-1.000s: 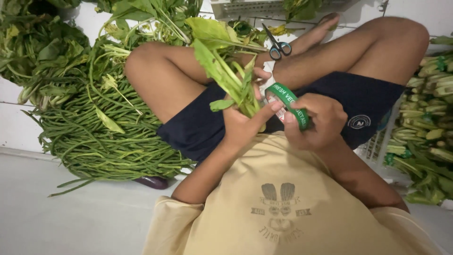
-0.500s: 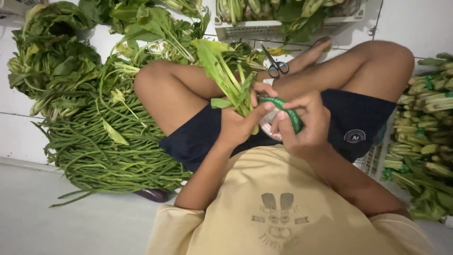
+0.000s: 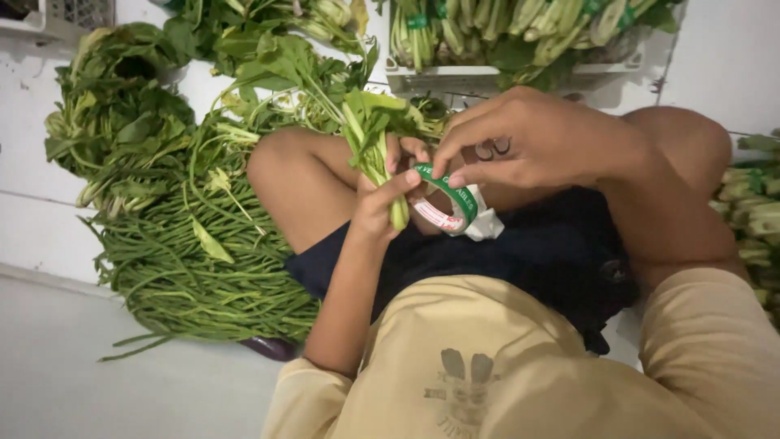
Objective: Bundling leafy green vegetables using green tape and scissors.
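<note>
Left hand [image 3: 382, 203] wrapped around a bunch of leafy greens [image 3: 370, 134], stems down. Right hand [image 3: 536, 138] pinching green tape [image 3: 448, 191] off its roll [image 3: 443, 213]. Long beans [image 3: 187, 260] heaped alongside.

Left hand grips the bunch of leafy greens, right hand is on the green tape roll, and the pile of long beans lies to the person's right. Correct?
Not quite. In the head view the long beans lie on the person's left. The rest holds: the left hand grips the leafy greens, and the right hand is on the green tape roll.

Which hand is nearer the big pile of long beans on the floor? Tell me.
Left. The left hand, gripping the leafy bunch, sits just right of the long bean pile in the picture. The right hand, on the green tape roll, lies farther off, beyond the left hand.
</note>
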